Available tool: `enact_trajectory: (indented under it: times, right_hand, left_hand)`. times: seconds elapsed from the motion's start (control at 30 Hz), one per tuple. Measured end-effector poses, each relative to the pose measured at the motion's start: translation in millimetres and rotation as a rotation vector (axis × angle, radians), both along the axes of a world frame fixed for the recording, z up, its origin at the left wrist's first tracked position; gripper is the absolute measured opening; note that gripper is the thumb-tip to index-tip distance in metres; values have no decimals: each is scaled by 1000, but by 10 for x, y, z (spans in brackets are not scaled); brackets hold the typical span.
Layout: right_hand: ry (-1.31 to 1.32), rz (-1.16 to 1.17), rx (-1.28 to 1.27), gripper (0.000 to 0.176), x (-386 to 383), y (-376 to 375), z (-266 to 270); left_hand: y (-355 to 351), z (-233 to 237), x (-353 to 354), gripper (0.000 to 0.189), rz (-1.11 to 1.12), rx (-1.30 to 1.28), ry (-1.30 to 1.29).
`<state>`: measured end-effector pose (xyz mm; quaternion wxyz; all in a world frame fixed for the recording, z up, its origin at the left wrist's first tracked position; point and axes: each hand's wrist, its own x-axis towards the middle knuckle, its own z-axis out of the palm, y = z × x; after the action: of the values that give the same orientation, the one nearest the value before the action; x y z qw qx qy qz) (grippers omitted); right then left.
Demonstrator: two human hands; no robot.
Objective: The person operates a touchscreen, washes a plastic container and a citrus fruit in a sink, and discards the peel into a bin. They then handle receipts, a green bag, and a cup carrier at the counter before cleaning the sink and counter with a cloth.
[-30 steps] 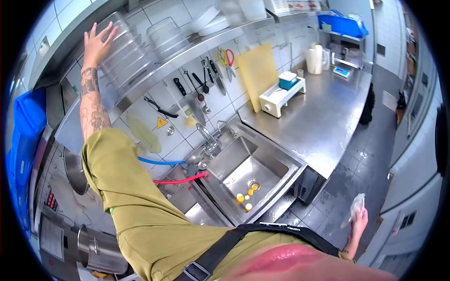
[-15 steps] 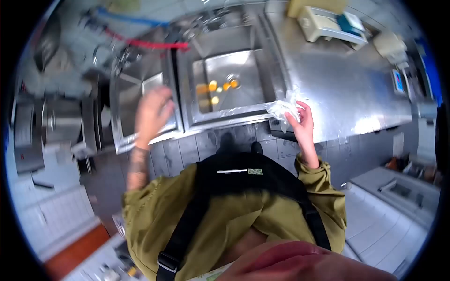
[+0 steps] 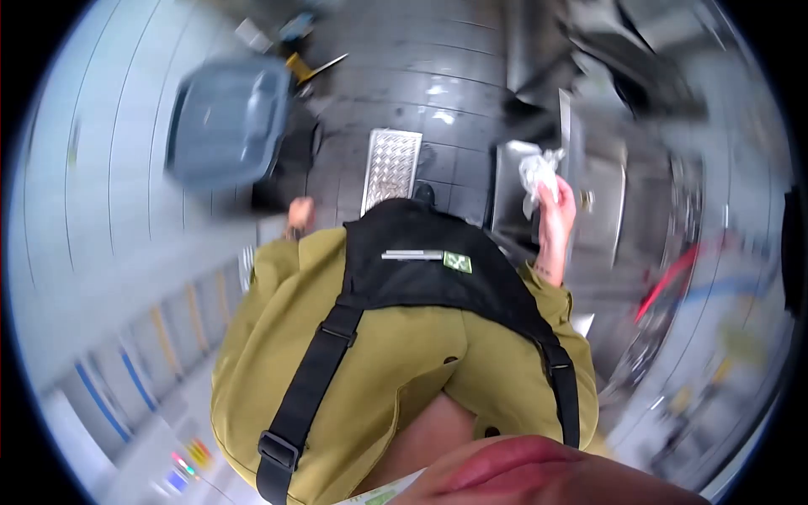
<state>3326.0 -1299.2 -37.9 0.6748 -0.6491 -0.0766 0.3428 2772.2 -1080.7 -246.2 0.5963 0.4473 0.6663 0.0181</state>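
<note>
My right hand is closed on a crumpled clear plastic bag, held up in front of the steel sink unit. The bag's loose folds stick out beyond my fingertips. My left hand hangs low by my left side, small and slightly blurred. Its fingers look curled in, and nothing shows in them. Ahead of that hand, and apart from it, stands a large grey-blue bin against the tiled wall.
A metal tread plate lies on the dark tiled floor, which looks wet. The steel sink unit runs along my right, with a red hose near it. A yellow-handled object stands behind the bin.
My body has turned left, away from the sinks, which now lie on my right. My left hand has dropped from over the left sink to my side. The plastic bag stays in my right hand.
</note>
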Motion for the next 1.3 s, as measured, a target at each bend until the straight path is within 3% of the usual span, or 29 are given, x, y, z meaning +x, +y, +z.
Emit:
enact_trajectory:
  times: [0.07, 0.2, 0.37, 0.47, 0.6, 0.67, 0.73, 0.77, 0.8, 0.87, 0.93, 1.0, 1.07, 1.1, 1.13, 1.17, 1.2, 1.27, 1.3]
  right_hand:
    - [69, 284, 106, 44, -209, 1115, 85]
    - [92, 748, 38, 47, -861, 2618, 457]
    - [-35, 1084, -8, 39, -1681, 3790, 335]
    - [-200, 1289, -164, 36, -2073, 4344, 115]
    - [-600, 1726, -441, 38, -2551, 5251, -679]
    - [-885, 1825, -622, 39, -2801, 5699, -1192]
    - [-942, 1815, -815, 41, -3041, 5957, -1293]
    - [-983, 1803, -917, 42, -3121, 6019, -1304]
    - [-1092, 1809, -929, 37, -3190, 6048, -1326]
    - [-990, 1974, -692, 35, -3362, 6122, -1277]
    - [-1103, 2054, -634, 37, -3662, 6294, -1232]
    - [-1223, 2150, -533, 39, -4138, 6380, -1205]
    - [-1328, 2295, -383, 40, -4707, 6246, -1189]
    - [-1382, 2386, -289, 41, -4964, 6096, -1198]
    - [-1437, 2488, -202, 42, -5157, 5966, -1230]
    - [-1494, 2585, -99, 43, -5309, 5717, -1179]
    - [-1565, 2678, 6, 44, -5505, 5398, -1084]
    - [-1694, 2874, 252, 46, -5767, 4821, -1210]
    - [-1717, 2971, 435, 47, -5878, 4471, -1285]
  left_hand:
    - [-185, 536, 85, 23, 429, 134, 114]
    - [-512, 1169, 95, 32, 902, -9, -150]
    - [-641, 1025, 82, 42, 1246, 47, -567]
    - [-447, 948, 91, 49, 1605, 66, -822]
    - [426, 684, -76, 62, 1989, 101, -1105]
    - [1043, 589, -271, 61, 2181, -44, -934]
    - [1443, 864, -361, 59, 2163, -59, -943]
    - [1577, 1058, -405, 56, 2216, -227, -651]
    - [1620, 1348, -435, 58, 2149, -134, -744]
    - [1469, 2059, -357, 63, 2030, 72, -908]
    - [1358, 2801, -478, 59, 1888, 374, -1268]
    - [1388, 2821, -748, 44, 1468, 626, -1950]
    - [1547, 3006, -698, 37, 1593, 781, -1562]
    - [1414, 2991, -489, 42, 1253, 1298, -923]
    - [1310, 3131, -507, 61, 1388, 967, -1158]
    - [1129, 3050, -394, 56, 1392, 1013, -1139]
    - [969, 2953, -295, 67, 1395, 1060, -1120]
    - [18, 3155, -51, 54, 1537, 954, -1163]
    - [-338, 3035, 29, 54, 1723, 1037, -998]
